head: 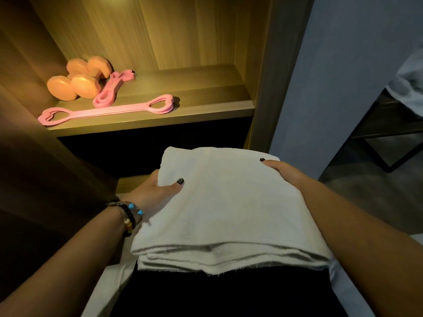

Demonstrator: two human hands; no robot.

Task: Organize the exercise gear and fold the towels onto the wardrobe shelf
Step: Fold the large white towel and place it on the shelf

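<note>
The exercise gear looks sorted: two orange dumbbells (pixel 79 80), a coiled pink band (pixel 113 88) and a pink puller with heart-shaped handles (pixel 106 110) lie on the left of the lit wardrobe shelf (pixel 206 97); its right half is bare, so I judge shelving the towels is what remains. The folded white towel (pixel 224 211) is held flat below the shelf front, long axis running away from the person toward the wardrobe, layered open edges nearest the body; the left hand (pixel 158 188) grips its left edge, thumb on top, and the right hand (pixel 283 170) holds the right edge likewise
</note>
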